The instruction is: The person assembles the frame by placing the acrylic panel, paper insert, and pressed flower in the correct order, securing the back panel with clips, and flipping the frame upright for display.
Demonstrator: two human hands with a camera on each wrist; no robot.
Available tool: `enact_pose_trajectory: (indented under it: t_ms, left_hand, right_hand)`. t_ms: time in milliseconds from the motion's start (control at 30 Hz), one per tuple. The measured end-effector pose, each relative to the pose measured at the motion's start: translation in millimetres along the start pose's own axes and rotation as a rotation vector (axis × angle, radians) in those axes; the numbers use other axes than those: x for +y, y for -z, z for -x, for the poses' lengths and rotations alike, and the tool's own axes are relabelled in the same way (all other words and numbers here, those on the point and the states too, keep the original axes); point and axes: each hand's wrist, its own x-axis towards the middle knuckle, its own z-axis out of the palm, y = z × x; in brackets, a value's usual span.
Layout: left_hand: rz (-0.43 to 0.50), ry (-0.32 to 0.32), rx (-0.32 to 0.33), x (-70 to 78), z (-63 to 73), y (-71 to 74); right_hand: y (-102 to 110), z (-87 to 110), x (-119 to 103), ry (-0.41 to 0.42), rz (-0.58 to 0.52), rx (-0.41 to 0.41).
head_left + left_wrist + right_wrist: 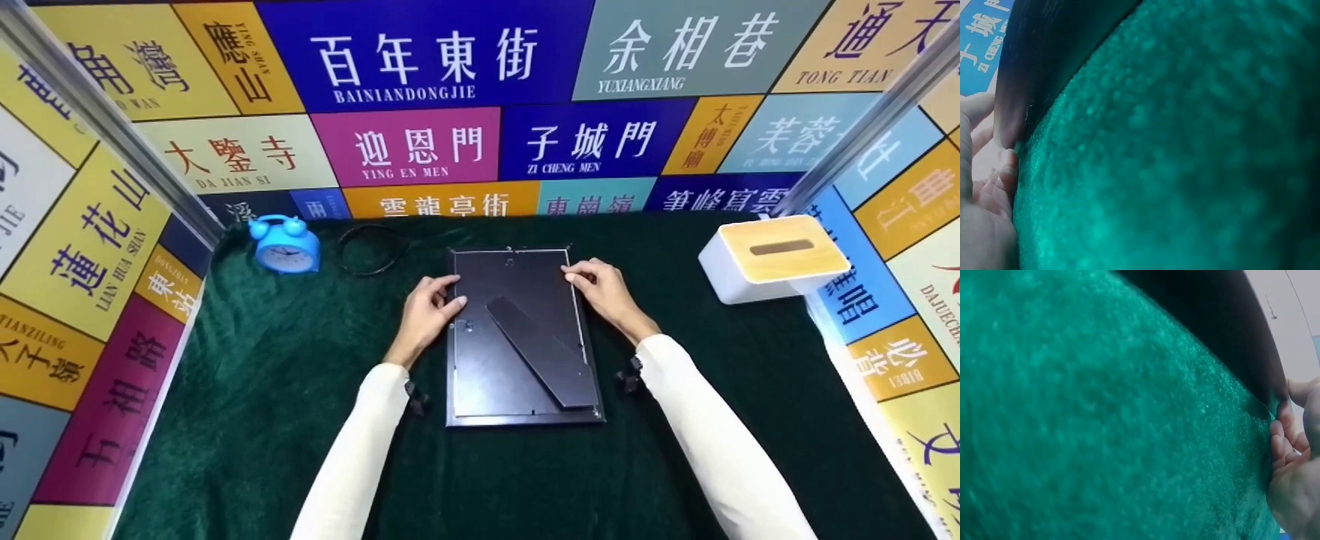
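A black picture frame point(487, 367) lies back side up on the dark green cloth point(300, 375), with its slanted stand leg point(536, 352) running across the backing. My left hand point(424, 311) pinches the frame's left edge, thumb on the back. Opposite it, my right hand point(606, 291) grips the right edge near the far corner. In the left wrist view the frame's dark side point(1044, 62) reaches down to the fingers, which sit low by the cloth. The right wrist view has thumb and fingers at the frame's side point(1213, 320) too. The frame's front is hidden.
Toward the back left stands a blue alarm clock point(287, 246), with a coiled black cable point(367, 268) beside it. A white tissue box point(772, 259) with a wooden lid is at the back right. Printed sign panels point(420, 146) wall the table's back and sides.
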Motion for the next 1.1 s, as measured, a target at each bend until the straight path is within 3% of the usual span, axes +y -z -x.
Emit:
enact_pose_trajectory:
  t_ms: [200,433,600,833,1100]
  left_hand:
    - [0.002,-0.025,0.002,15.7,1.2,3.9]
    - [-0.034,-0.046,0.025,5.6,2.9,-1.8]
    - [-0.023,-0.052,0.029,5.6,5.9,-3.4]
    - [-0.050,0.010,-0.004,23.0,10.3,0.1]
    - [-0.065,0.010,-0.012,27.2,7.1,5.3]
  right_hand:
    - [0.2,-7.5,-10.3,-0.005,0.057,0.015]
    - [-15.4,-19.7,-35.1,0.068,0.094,0.027]
    - [-29.8,-32.1,-48.2,0.083,0.075,-0.069]
    - [-35.5,-47.4,-51.9,0.048,0.078,-0.277]
    - [-31.0,-64.4,-57.7,0.022,0.106,-0.389]
